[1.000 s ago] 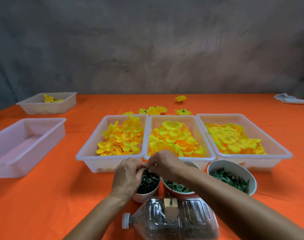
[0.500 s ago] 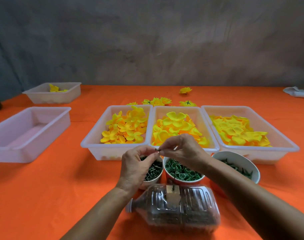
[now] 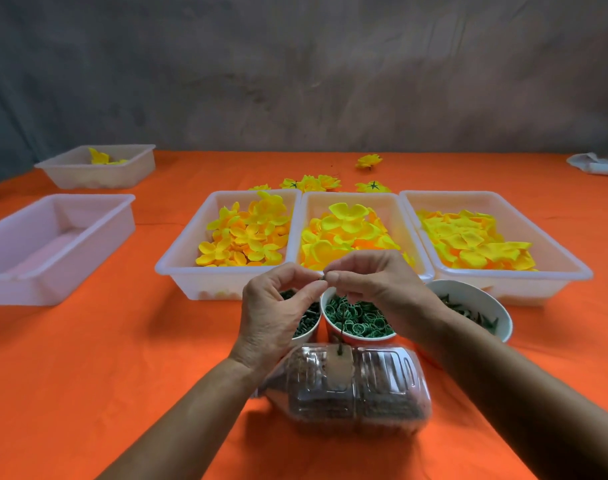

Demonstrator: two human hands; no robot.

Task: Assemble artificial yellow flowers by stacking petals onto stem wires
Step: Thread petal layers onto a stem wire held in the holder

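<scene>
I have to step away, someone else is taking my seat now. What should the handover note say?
Left hand and right hand: both raised over the cups, fingertips pinching a small dark piece at the top of the stem wire.
The wire stands upright in the bottle lying on its side in front.
Petals: three full trays, left, middle and right. Green rings in the middle cup.
Done: several finished flowers lie behind the trays.
Left: no petals are on this wire yet; stack them on.
</scene>
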